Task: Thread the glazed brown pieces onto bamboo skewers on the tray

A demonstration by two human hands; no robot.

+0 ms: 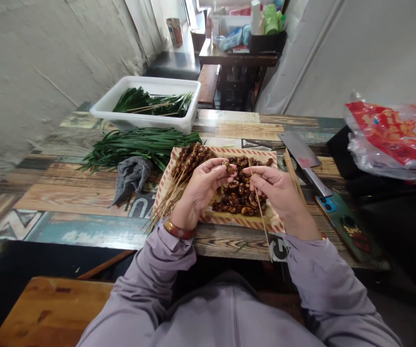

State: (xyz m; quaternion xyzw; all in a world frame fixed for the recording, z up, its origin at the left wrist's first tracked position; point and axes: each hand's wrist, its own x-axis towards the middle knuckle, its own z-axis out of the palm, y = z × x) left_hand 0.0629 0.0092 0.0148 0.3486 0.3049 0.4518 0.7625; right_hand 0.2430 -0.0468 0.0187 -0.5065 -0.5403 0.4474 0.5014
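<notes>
My left hand (208, 185) pinches a small brown food piece (229, 167) between thumb and fingertips. In my right hand (275, 188) is a thin wooden skewer (261, 217), its tip pointing up and its long end slanting down past the table edge. Both hands hover over a paper-lined tray (208, 222) with a red-striped border. Loose dark, glossy food pieces (238, 205) are heaped on the tray's right part. At its left lie several filled skewers (191, 156), their bare sticks fanning toward me, partly behind my left hand.
Long green chives (139, 144) lie behind a grey cloth (133, 176). A white plastic tub (99, 108) holds more greens and sticks. On the right are a cleaver (303, 154), a phone (348, 224), bare sticks (294, 176) and red-printed plastic bags (392, 130).
</notes>
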